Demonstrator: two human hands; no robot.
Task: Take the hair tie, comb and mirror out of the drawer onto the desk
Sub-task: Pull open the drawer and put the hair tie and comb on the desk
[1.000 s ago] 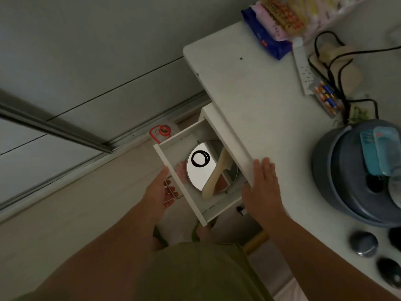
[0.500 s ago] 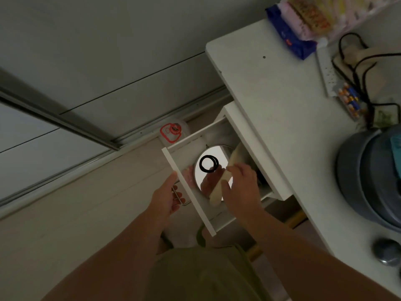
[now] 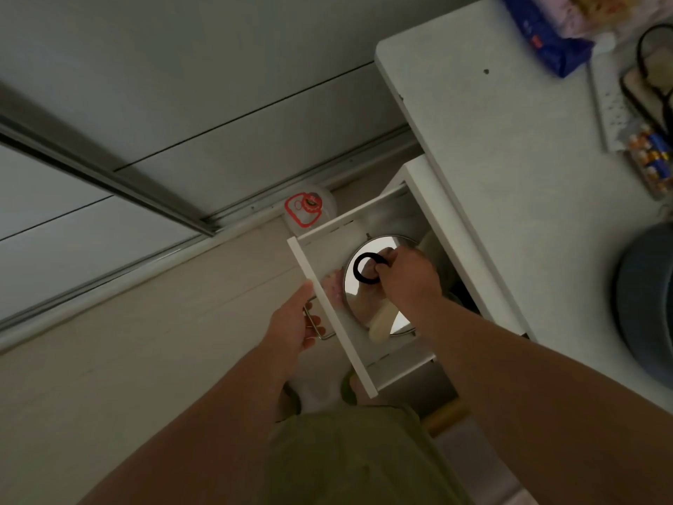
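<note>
Right, open drawer (image 3: 329, 286) pulled out from under the counter (image 3: 510, 176), front held by left hand (image 3: 291, 328), grip curled round the metal handle (image 3: 320, 331), thumb on the top edge. Right hand (image 3: 408, 277) down inside, fingertips (image 3: 386, 262) pinched on the far side of the black hair tie (image 3: 364, 269), most of the loop lying against the round mirror (image 3: 364, 286). Comb (image 3: 380, 324) pale, lying across the lower part of the mirror, upper end hidden under the right wrist. All three task items inside the drawer, nothing of them on the counter yet. Risks, judged from here: pinch covers only a short arc of a soft elastic loop, so likely to slip or spring out on the lift and drop back in, or over the front edge to the floor. Can't tell whether the loop is clear of the glass or flat on it; a dragged tie could nudge the mirror. Wrist sits right over the comb, so a careless pull-out may knock it off the mirror or deeper under the counter edge. Dim light plus reflection in the glass makes the tie's true edge hard to read. Drawer seems well extended, so a loosened left grip could let it roll or sag. Counter's right side crowded with cables (image 3: 652, 49), a power strip (image 3: 612, 103), a grey bin (image 3: 644, 308); landing better on the bare near part.
</note>
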